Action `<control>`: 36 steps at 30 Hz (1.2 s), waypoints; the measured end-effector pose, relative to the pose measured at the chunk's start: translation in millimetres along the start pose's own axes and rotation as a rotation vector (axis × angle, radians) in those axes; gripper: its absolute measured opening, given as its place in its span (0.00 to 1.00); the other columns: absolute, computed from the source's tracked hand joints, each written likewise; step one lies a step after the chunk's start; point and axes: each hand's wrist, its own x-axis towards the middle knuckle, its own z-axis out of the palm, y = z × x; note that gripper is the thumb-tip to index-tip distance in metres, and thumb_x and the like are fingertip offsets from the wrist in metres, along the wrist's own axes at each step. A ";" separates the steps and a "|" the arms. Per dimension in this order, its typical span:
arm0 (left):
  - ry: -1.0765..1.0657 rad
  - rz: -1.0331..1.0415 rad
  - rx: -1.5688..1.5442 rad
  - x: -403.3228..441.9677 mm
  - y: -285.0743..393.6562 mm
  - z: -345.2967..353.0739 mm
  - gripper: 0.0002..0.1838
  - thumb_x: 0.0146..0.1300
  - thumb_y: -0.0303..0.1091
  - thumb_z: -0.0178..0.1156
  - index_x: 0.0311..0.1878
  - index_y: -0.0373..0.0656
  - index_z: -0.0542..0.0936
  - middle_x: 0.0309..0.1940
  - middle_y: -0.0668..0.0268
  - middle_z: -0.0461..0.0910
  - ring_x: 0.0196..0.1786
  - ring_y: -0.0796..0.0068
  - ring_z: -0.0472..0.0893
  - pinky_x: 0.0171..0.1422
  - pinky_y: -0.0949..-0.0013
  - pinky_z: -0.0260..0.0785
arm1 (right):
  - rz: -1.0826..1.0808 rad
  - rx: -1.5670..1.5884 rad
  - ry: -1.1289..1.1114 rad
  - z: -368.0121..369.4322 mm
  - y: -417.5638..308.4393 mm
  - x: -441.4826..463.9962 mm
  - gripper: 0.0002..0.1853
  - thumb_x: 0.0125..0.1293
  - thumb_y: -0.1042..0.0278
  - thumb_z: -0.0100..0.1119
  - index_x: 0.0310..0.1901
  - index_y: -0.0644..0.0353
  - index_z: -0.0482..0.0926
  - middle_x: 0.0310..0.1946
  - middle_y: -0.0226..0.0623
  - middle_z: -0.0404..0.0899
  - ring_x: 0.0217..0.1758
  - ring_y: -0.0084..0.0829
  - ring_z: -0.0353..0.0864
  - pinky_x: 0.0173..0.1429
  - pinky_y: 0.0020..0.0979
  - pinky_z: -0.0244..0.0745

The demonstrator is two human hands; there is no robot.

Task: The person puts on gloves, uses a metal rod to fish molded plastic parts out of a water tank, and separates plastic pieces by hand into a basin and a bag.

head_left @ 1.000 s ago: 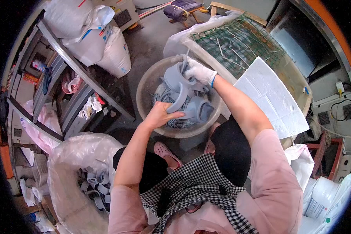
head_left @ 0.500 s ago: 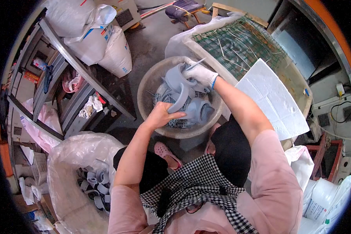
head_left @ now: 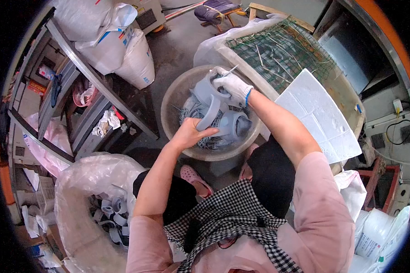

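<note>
My bare left hand (head_left: 190,134) is closed around the lower end of a grey curved plastic part (head_left: 209,93), thumb pointing right. This part has a round ring at its upper end and a curved strip below. My right hand (head_left: 232,86), in a white glove with a blue cuff edge, is closed at the ring's right side. A thin pointed grey piece (head_left: 233,70) sticks out above the glove; whether it is a tool or a plastic sprue I cannot tell. Below lies a wide round basin (head_left: 167,113) holding thin grey sticks and another grey curved part (head_left: 236,126).
At lower left, a clear plastic-lined container (head_left: 73,191) holds several grey parts. White sacks (head_left: 139,59) stand beside a metal frame (head_left: 100,82). To the right are a tub (head_left: 223,48) with green netting (head_left: 269,59) and a white foam board (head_left: 316,116).
My right hand and the thin pointed piece have shifted slightly left and down. The curved part has turned slightly, with my left hand still on it.
</note>
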 end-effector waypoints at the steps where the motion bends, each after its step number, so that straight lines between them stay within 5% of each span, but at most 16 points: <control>1: 0.001 0.012 0.006 -0.2 -0.5 0.6 0.16 0.57 0.40 0.70 0.28 0.35 0.82 0.19 0.71 0.76 0.25 0.85 0.71 0.31 0.73 0.66 | -0.017 -0.005 -0.001 -0.2 5.1 3.9 0.20 0.51 0.73 0.57 0.49 0.57 0.74 0.33 0.31 0.75 0.34 0.23 0.73 0.35 0.25 0.70; 8: -0.012 -0.024 -0.049 2.3 -15.1 9.9 0.16 0.58 0.40 0.69 0.29 0.34 0.82 0.20 0.70 0.78 0.25 0.85 0.71 0.32 0.71 0.67 | -0.030 -0.090 0.055 3.9 12.8 10.4 0.19 0.50 0.70 0.58 0.47 0.60 0.75 0.35 0.43 0.79 0.38 0.35 0.79 0.40 0.35 0.74; 10: 0.076 0.236 0.167 5.5 -20.4 17.0 0.15 0.58 0.40 0.69 0.29 0.35 0.82 0.21 0.71 0.78 0.26 0.84 0.71 0.33 0.70 0.67 | -0.190 -0.778 0.267 3.7 29.2 21.3 0.19 0.53 0.69 0.56 0.48 0.61 0.76 0.42 0.52 0.81 0.47 0.44 0.81 0.48 0.41 0.74; 11: 0.069 0.236 0.171 5.9 -15.4 16.9 0.15 0.58 0.40 0.69 0.29 0.35 0.82 0.21 0.71 0.78 0.26 0.84 0.71 0.33 0.70 0.67 | -0.272 -0.637 0.359 -0.2 58.0 33.3 0.18 0.56 0.69 0.54 0.50 0.60 0.76 0.46 0.56 0.79 0.53 0.49 0.78 0.54 0.44 0.73; 14: -0.224 -0.021 0.240 4.3 -3.9 19.7 0.21 0.59 0.47 0.67 0.41 0.35 0.83 0.28 0.60 0.83 0.32 0.76 0.79 0.43 0.66 0.71 | -0.150 -0.833 0.131 -3.4 66.0 35.8 0.19 0.58 0.72 0.54 0.52 0.62 0.76 0.46 0.55 0.80 0.50 0.50 0.80 0.53 0.41 0.74; 16: -0.093 -0.036 0.008 11.1 -15.1 13.9 0.20 0.59 0.46 0.67 0.41 0.35 0.83 0.28 0.61 0.83 0.32 0.76 0.79 0.44 0.65 0.71 | -0.295 -0.767 0.118 -10.5 41.5 22.2 0.19 0.57 0.75 0.57 0.52 0.63 0.76 0.43 0.48 0.82 0.43 0.47 0.83 0.49 0.40 0.76; 18: 0.016 -0.080 -0.133 19.4 -29.9 6.7 0.21 0.62 0.47 0.65 0.30 0.34 0.81 0.19 0.69 0.77 0.23 0.81 0.73 0.28 0.72 0.66 | 0.038 0.088 -0.065 -15.3 10.3 2.6 0.25 0.55 0.75 0.64 0.55 0.63 0.73 0.43 0.43 0.81 0.45 0.42 0.82 0.44 0.39 0.77; 19: 0.047 -0.125 -0.189 21.3 -32.3 4.1 0.18 0.64 0.44 0.63 0.31 0.35 0.81 0.19 0.71 0.76 0.21 0.83 0.71 0.26 0.73 0.63 | 0.124 0.227 -0.023 -30.8 11.2 10.4 0.32 0.54 0.73 0.68 0.61 0.60 0.67 0.40 0.39 0.80 0.41 0.37 0.81 0.38 0.37 0.77; 20: 0.084 -0.165 -0.249 24.1 -33.2 2.9 0.16 0.66 0.42 0.61 0.33 0.37 0.80 0.19 0.72 0.74 0.20 0.84 0.70 0.23 0.75 0.60 | 0.040 0.316 0.068 -37.2 16.9 17.5 0.39 0.55 0.71 0.69 0.67 0.60 0.59 0.39 0.42 0.79 0.37 0.35 0.78 0.31 0.33 0.74; 23: 0.149 -0.151 -0.470 30.3 -42.3 5.2 0.20 0.67 0.47 0.59 0.34 0.36 0.80 0.18 0.72 0.73 0.20 0.82 0.70 0.24 0.75 0.61 | 0.009 0.250 0.211 -41.6 12.4 15.4 0.39 0.55 0.63 0.70 0.67 0.60 0.62 0.39 0.42 0.79 0.37 0.33 0.77 0.34 0.33 0.73; 25: 0.171 -0.112 -0.530 28.5 -36.4 4.7 0.19 0.69 0.46 0.55 0.36 0.36 0.78 0.19 0.72 0.72 0.20 0.82 0.69 0.24 0.75 0.59 | 0.152 -0.187 0.075 -26.6 -15.5 -11.5 0.40 0.54 0.53 0.71 0.65 0.61 0.66 0.43 0.42 0.79 0.46 0.33 0.77 0.44 0.34 0.75; 28: 0.198 -0.075 -0.609 24.9 -28.1 0.9 0.20 0.72 0.47 0.51 0.41 0.37 0.77 0.21 0.70 0.73 0.21 0.81 0.69 0.26 0.75 0.60 | -0.180 -0.759 -0.180 -5.4 -14.0 -23.2 0.44 0.46 0.44 0.72 0.63 0.61 0.70 0.52 0.47 0.79 0.53 0.38 0.79 0.56 0.33 0.72; 30: 0.210 -0.081 -0.630 21.7 -26.1 0.7 0.21 0.72 0.48 0.49 0.42 0.36 0.77 0.21 0.69 0.75 0.22 0.80 0.71 0.28 0.75 0.62 | -0.576 -1.289 -0.094 11.9 -10.1 -33.2 0.38 0.43 0.45 0.71 0.55 0.59 0.75 0.46 0.46 0.80 0.52 0.47 0.79 0.57 0.40 0.72; 32: 0.150 -0.040 -0.769 19.9 -23.9 0.2 0.23 0.73 0.49 0.47 0.48 0.34 0.77 0.27 0.66 0.78 0.25 0.77 0.74 0.31 0.74 0.66 | -0.597 -1.439 -0.012 25.2 -9.0 -35.3 0.24 0.49 0.54 0.66 0.47 0.58 0.77 0.42 0.45 0.80 0.49 0.48 0.79 0.54 0.44 0.73; 36: 0.206 -0.084 -1.005 13.6 -3.4 -2.9 0.24 0.73 0.49 0.46 0.53 0.36 0.76 0.33 0.64 0.79 0.29 0.76 0.76 0.34 0.73 0.68 | -0.571 -1.305 0.017 23.0 1.2 -22.8 0.14 0.54 0.63 0.60 0.43 0.57 0.77 0.42 0.47 0.79 0.48 0.50 0.78 0.51 0.46 0.72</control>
